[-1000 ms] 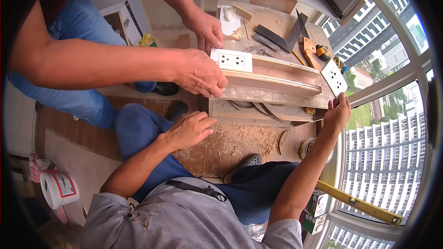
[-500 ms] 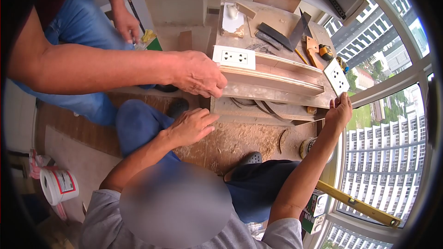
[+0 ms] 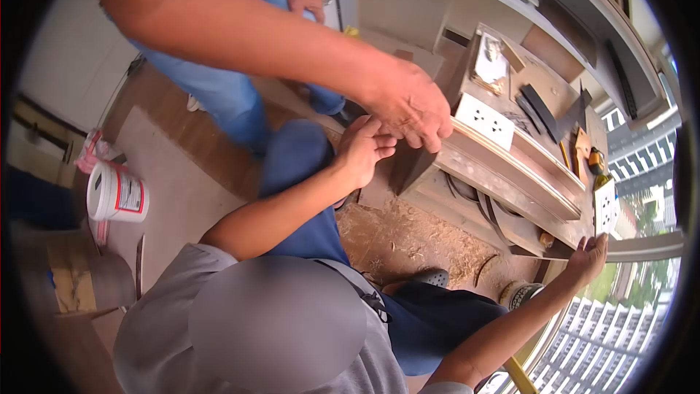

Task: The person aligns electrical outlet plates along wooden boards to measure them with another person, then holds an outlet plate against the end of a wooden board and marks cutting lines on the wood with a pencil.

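Note:
My right hand [image 3: 589, 254] pinches the lower end of a white socket plate [image 3: 605, 208] at the right, tilted upright by the window. Raised beside a co-worker's hand [image 3: 415, 111], my left hand [image 3: 362, 155] has its fingers apart and holds nothing I can see. Whether the two hands touch is unclear. The co-worker's hand is at the near left end of a long wooden channel [image 3: 510, 164] with layered plywood edges. Another white socket plate [image 3: 484, 122] lies across that end of the channel.
The workbench [image 3: 543, 87] bears a hand saw [image 3: 580, 106], a dark block [image 3: 539, 111] and a yellow-and-black tape measure [image 3: 596, 161]. Wood shavings [image 3: 408, 237] cover the floor below. A white bucket [image 3: 117, 193] stands at left; the co-worker's jeans [image 3: 211, 80] are behind the arm.
The view has swung left, so the bench sits farther right. My left hand has risen toward the co-worker's hand. My right hand still holds the socket plate.

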A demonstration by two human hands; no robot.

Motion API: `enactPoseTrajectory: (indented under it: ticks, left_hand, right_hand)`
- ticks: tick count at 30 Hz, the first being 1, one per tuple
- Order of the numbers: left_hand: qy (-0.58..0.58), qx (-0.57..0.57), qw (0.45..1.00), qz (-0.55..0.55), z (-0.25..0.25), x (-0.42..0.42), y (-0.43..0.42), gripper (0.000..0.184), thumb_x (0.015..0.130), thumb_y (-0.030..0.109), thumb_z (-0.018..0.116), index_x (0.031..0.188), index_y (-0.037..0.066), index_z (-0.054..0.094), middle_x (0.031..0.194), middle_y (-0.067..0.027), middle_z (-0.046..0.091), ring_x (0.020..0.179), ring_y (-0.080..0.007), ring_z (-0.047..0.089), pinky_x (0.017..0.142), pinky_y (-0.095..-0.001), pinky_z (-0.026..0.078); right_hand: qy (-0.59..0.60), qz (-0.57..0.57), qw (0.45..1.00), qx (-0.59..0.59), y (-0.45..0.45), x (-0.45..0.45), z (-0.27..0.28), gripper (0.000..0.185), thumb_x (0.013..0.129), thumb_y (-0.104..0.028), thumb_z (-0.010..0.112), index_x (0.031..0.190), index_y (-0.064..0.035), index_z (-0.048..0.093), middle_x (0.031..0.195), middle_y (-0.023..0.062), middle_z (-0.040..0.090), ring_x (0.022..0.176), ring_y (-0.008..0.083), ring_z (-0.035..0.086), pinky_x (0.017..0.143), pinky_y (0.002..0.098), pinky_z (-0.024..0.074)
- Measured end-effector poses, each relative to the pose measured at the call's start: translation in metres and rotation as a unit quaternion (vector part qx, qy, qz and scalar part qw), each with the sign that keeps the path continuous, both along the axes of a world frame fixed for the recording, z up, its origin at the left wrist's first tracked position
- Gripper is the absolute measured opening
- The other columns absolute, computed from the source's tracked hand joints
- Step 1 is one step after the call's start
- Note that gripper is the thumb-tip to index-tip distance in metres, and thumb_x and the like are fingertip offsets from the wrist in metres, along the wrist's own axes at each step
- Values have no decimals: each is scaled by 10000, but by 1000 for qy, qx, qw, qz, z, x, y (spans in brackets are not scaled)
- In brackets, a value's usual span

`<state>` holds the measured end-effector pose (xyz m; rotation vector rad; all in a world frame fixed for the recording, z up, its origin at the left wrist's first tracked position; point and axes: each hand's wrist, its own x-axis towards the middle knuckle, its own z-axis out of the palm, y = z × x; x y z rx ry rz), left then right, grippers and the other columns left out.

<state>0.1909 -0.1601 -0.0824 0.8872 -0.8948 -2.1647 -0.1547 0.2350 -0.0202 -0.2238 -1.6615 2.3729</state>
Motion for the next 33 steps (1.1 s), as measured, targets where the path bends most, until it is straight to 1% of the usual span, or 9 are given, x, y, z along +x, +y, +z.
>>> enactPoseTrajectory:
  ticks: [4, 8, 10, 14, 17, 19, 23, 25, 33]
  left_hand:
    - [-39, 42, 998, 13, -4, -5, -8, 334, 895, 460, 692, 970, 160, 565, 800, 32, 575, 705, -129, 605, 667, -314, 508]
    - [-95, 98, 988, 77, 0, -6, -14, 295, 842, 381, 740, 987, 184, 576, 862, 33, 534, 745, -145, 582, 690, -324, 501]
    - [-71, 77, 992, 76, -9, -8, -20, 249, 856, 316, 730, 1004, 181, 583, 849, 28, 563, 760, -136, 585, 688, -325, 500]
    - [-84, 6, 993, 79, 1, -3, -16, 179, 874, 247, 707, 1001, 183, 599, 841, 29, 608, 771, -129, 594, 700, -323, 498]
    - [-49, -51, 997, 5, -26, 0, -30, 144, 947, 340, 606, 1058, 248, 596, 929, 43, 633, 856, -131, 595, 764, -327, 461]
    - [-42, -19, 998, 41, -26, -1, -29, 158, 964, 371, 581, 1065, 249, 594, 990, 43, 627, 943, -135, 582, 825, -352, 439]
    - [-59, -53, 997, 11, -14, -3, -26, 152, 958, 331, 612, 1031, 198, 596, 975, 41, 613, 862, -101, 581, 754, -281, 459]
    - [-97, -42, 992, 76, 1, -4, -19, 171, 917, 296, 674, 1002, 174, 589, 908, 39, 573, 820, -101, 566, 718, -265, 463]
    - [-84, 8, 994, 72, 3, -3, -18, 270, 888, 300, 706, 1023, 102, 581, 919, 5, 531, 844, -144, 548, 755, -293, 475]
  right_hand:
    - [-16, 24, 1000, -5, 3, -11, -9, 161, 955, -215, 685, 868, -93, 626, 705, -40, 459, 696, 93, 435, 851, 389, 393]
    - [-16, -3, 1000, -8, 0, -7, -7, 131, 941, -206, 701, 948, -83, 658, 740, -32, 500, 728, 91, 466, 862, 381, 409]
    - [0, 16, 1000, 11, 3, 1, -4, 159, 937, -201, 705, 1012, -65, 671, 797, -18, 557, 756, 103, 504, 856, 390, 426]
    - [-4, -8, 1000, 9, 0, 0, -3, 178, 953, -217, 675, 998, -46, 655, 793, 1, 536, 753, 117, 508, 844, 395, 443]
    - [18, -23, 999, 19, 2, 2, -7, 186, 934, -235, 698, 979, -63, 643, 778, 2, 498, 768, 129, 493, 817, 399, 472]
    - [31, -30, 996, 80, -6, 13, 1, 202, 958, -239, 665, 1028, -51, 644, 800, 15, 542, 741, 114, 505, 718, 303, 468]
    - [15, -10, 1000, -20, -17, 26, 16, 118, 957, -185, 673, 1027, -90, 668, 751, -57, 542, 702, 66, 492, 716, 290, 424]
    - [2, -38, 999, -33, -18, 27, 20, 104, 958, -183, 671, 1015, -95, 670, 744, -64, 536, 691, 65, 487, 732, 292, 417]
    - [8, -30, 999, -27, -19, 27, 17, 113, 959, -192, 669, 1029, -103, 679, 750, -69, 554, 686, 49, 489, 712, 273, 409]
